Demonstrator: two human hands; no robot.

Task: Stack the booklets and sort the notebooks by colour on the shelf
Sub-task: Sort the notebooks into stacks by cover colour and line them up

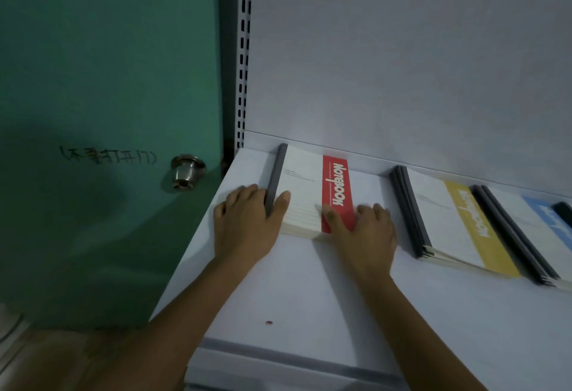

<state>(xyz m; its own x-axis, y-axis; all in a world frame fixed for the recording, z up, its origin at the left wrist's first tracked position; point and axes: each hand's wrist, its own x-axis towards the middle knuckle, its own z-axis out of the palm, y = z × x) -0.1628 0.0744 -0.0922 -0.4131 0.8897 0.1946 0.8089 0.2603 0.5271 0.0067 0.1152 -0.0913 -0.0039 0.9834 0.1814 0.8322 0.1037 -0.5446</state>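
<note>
A stack of red-banded notebooks [305,188] with a grey spine lies at the left end of the white shelf [325,291]. My left hand [247,223] holds the stack's near left corner, thumb on the cover and fingers along the spine. On the near right corner, my right hand [368,233] grips with its thumb on the red band and fingers at the right side. Further right lie a stack of yellow-banded notebooks [448,223] and a stack of blue-banded notebooks [538,233], each with dark spines.
A green door [102,112] with a metal knob [185,172] stands left of the shelf. A slotted upright [244,50] and the white back panel [402,65] bound the shelf. A small red speck [269,322] lies near the shelf's front edge.
</note>
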